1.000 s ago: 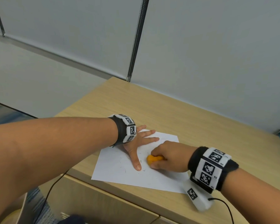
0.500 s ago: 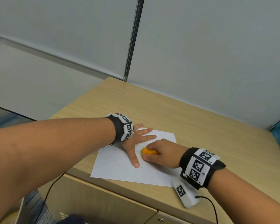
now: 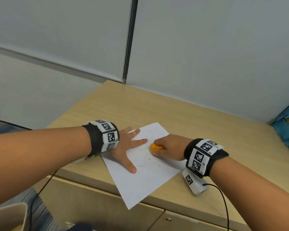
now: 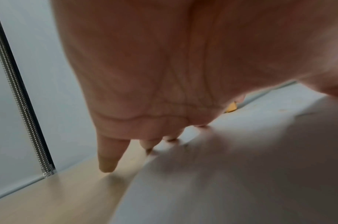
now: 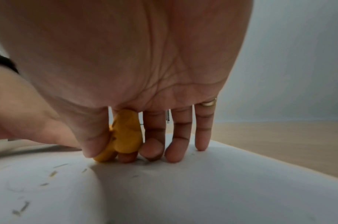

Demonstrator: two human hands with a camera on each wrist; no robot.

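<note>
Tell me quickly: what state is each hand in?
Left hand: open, fingers spread flat on the white paper.
Right hand: closed, pinching the orange eraser against the paper.

Black-and-white square code markers on left wristband [image 3: 107,135], several panels side by side. Same markers on right wristband [image 3: 202,157], tiny characters beside each, too small to read. One more marker on white module [image 3: 190,180] under right wrist. Paper [image 3: 145,180]: short pencil strokes, nothing legible.
</note>
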